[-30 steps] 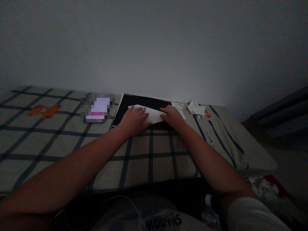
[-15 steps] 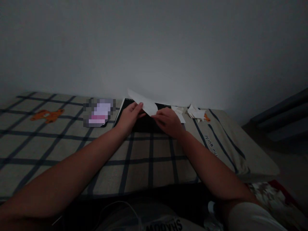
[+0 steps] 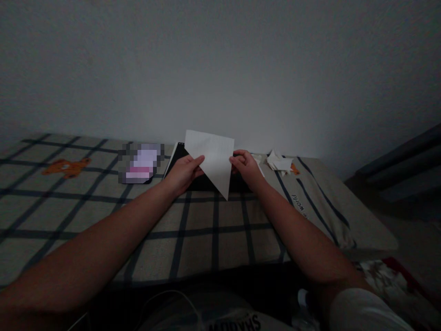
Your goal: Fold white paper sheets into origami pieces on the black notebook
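1. Dim room, bare wall; checked bedcover [image 3: 103, 207] carries a black pad [image 3: 179, 158].
2. Left hand [image 3: 182, 172] and right hand [image 3: 245, 166] pinch a folded white paper [image 3: 214, 158] upright above the pad.
3. Its tip points down, long edge level on top.

- The left hand [image 3: 182, 171] and right hand [image 3: 245, 167] pinch a folded white paper triangle [image 3: 214, 158] upright, its tip pointing to 6 o'clock.
- Behind it lies a black pad [image 3: 203, 180], seemingly a notebook.
- Paper scraps [image 3: 279, 162] lie at 3 o'clock on the checked cloth [image 3: 103, 216].
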The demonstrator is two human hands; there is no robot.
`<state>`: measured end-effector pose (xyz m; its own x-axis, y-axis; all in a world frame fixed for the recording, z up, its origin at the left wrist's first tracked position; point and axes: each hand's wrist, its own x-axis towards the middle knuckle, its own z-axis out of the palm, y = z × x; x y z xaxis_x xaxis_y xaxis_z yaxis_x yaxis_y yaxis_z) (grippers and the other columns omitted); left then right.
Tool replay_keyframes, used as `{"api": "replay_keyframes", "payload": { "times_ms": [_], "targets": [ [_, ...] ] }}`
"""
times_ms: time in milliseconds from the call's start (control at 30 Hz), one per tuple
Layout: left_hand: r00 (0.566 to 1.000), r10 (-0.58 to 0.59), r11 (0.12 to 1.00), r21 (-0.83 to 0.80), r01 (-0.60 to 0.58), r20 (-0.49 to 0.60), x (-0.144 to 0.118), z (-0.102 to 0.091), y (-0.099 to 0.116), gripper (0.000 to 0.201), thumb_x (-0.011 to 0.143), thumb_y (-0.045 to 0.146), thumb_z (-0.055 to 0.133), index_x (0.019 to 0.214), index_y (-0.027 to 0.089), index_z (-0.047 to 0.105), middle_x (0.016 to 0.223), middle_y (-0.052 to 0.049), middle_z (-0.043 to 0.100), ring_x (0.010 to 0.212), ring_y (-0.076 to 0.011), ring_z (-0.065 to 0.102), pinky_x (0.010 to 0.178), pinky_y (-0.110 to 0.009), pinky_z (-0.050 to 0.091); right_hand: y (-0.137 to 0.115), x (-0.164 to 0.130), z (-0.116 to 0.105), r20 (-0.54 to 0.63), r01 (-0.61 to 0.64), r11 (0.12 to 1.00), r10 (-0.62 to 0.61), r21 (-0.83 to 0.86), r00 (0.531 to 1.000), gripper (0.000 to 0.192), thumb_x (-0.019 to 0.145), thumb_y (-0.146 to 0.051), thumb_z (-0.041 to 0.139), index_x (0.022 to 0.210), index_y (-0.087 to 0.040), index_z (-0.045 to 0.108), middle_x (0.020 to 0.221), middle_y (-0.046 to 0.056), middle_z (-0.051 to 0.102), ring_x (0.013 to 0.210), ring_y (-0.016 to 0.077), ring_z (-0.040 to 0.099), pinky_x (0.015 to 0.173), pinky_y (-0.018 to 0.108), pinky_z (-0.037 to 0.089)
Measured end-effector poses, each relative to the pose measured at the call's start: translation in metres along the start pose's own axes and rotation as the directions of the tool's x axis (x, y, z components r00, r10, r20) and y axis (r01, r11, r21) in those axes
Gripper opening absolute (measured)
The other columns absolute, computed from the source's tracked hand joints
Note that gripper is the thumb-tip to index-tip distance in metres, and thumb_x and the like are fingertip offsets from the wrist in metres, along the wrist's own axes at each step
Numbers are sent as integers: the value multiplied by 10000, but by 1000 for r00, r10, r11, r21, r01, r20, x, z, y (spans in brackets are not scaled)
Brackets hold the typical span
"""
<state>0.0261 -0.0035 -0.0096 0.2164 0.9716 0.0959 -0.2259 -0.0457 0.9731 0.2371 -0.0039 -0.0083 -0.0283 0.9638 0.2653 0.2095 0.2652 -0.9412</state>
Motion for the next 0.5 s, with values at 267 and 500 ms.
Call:
{"api": "replay_keyframes", "payload": {
  "times_ms": [267,500],
  "targets": [
    [998,-17,999,-39,15,-68,1,-5,5,259,754,358,728,884,139,676,1060,-102,717,948,-202,675,881,-380,551,9,4,-9,109,-128,984,114,128,988,305,694,-435,699,779,-183,550,709,-23,603,634,115,548,628,265,446],
    [998,-13,995,100,19,-60,10,-23,8,234,728,361,747,804,148,687,774,-51,703,667,-124,647,629,-224,559,10,6,-15,162,-199,955,166,220,973,280,677,-389,698,825,-182,582,773,-13,630,689,123,571,675,272,465]
  ]
}}
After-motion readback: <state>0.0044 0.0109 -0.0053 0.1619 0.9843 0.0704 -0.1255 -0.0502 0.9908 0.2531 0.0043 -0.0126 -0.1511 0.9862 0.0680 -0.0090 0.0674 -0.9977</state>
